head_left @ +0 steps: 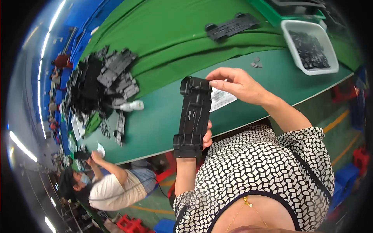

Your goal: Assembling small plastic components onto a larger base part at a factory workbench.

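Note:
A long black plastic chassis (193, 112), with box-like arches at both ends, is held upright over the table's near edge. My left hand (208, 136) is closed around its lower half from behind; the fingertips show at its right side, and the palm is hidden. At the top right corner of the chassis, my right hand (244, 86) has thumb and forefinger closed on the edge. Whether a small piece is between those fingers cannot be made out. Behind the right hand, a white printed sheet (221, 101) lies on the table.
A heap of similar black parts (97, 77) sits at left, with a white bottle (132, 105) beside it. Another chassis (232, 26) lies on green cloth (171, 35). A white bin (333, 70) of small dark pieces stands far right, near loose grey bits (256, 62). A co-worker (116, 186) works at lower left.

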Demonstrator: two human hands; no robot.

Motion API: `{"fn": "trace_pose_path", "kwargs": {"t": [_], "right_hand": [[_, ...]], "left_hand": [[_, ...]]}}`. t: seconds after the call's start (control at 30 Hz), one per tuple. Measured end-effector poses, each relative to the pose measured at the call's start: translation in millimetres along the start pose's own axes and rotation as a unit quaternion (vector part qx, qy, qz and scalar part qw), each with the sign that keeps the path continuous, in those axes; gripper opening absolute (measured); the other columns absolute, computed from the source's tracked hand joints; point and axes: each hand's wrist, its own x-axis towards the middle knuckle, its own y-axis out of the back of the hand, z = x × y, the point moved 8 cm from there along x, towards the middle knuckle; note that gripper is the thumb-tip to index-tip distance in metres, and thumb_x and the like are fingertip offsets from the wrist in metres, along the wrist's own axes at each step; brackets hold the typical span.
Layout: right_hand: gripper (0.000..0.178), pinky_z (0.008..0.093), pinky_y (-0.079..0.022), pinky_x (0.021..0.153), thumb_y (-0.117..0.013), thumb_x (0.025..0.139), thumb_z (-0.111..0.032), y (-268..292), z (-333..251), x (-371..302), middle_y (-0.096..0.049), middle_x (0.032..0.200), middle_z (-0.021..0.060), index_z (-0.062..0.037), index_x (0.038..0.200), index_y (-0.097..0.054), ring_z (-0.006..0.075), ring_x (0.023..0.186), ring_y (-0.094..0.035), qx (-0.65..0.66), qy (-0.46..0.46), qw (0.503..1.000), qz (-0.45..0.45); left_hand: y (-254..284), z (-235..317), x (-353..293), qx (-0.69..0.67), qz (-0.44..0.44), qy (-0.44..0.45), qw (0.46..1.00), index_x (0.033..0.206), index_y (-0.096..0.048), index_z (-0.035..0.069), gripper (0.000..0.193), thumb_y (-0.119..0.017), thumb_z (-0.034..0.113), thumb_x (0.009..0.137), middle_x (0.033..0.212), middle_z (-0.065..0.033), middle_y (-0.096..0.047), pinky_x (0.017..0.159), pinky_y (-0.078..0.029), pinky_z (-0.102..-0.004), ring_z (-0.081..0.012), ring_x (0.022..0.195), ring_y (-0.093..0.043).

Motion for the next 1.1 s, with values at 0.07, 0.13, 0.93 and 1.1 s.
{"fn": "trace_pose_path", "kwargs": {"t": [0.07,0.13,0.93,1.1], "right_hand": [[0.024,0.0235,-0.044,0.082,-0.056,0.09,-0.013,-9.3,0.6,0.4,-0.061,0.095,0.002,0.0018,0.109,-0.058,0.0082,0.091,-0.055,0.011,-0.004,1.0,-0.022],[0.024,0.0199,-0.042,0.069,-0.056,0.091,-0.018,-12.0,-1.8,2.8,-0.06,0.087,-0.0018,-0.0009,0.107,-0.06,0.0044,0.081,-0.053,0.015,-0.006,1.0,-0.016],[0.026,0.0187,-0.039,0.06,-0.055,0.091,-0.026,-24.3,5.9,24.3,-0.057,0.076,-0.0047,-0.0034,0.099,-0.064,0.0036,0.067,-0.049,0.046,-0.048,0.996,-0.054],[0.03,0.0192,-0.04,0.062,-0.055,0.091,-0.025,-14.0,-4.6,16.9,-0.063,0.088,0.0001,-0.0021,0.11,-0.06,0.0046,0.071,-0.052,0.022,-0.041,0.999,0.003]], "left_hand": [[-0.7,-2.1,-3.3,-0.029,-0.015,0.0,0.999,0.118,-0.046,-0.006,0.066,-0.041,0.053,0.088,0.101,-0.021,-0.053,0.046,-0.041,-0.0332,-0.025,0.062,-0.052],[-12.7,-3.6,-4.3,-0.056,-0.022,-0.022,0.998,0.117,-0.046,-0.008,0.067,-0.041,0.053,0.088,0.102,-0.0224,-0.053,0.044,-0.04,-0.0318,-0.0243,0.063,-0.052],[-30.3,-11.7,-6.8,0.026,-0.079,-0.067,0.994,0.137,-0.025,-0.004,0.087,-0.031,0.066,0.087,0.127,-0.032,-0.041,0.08,-0.052,-0.0521,-0.0438,0.103,-0.055],[-27.7,-7.0,-2.0,0.029,-0.059,-0.118,0.991,0.135,-0.028,-0.006,0.089,-0.033,0.068,0.085,0.127,-0.0262,-0.045,0.082,-0.052,-0.0485,-0.0381,0.102,-0.057]]}}
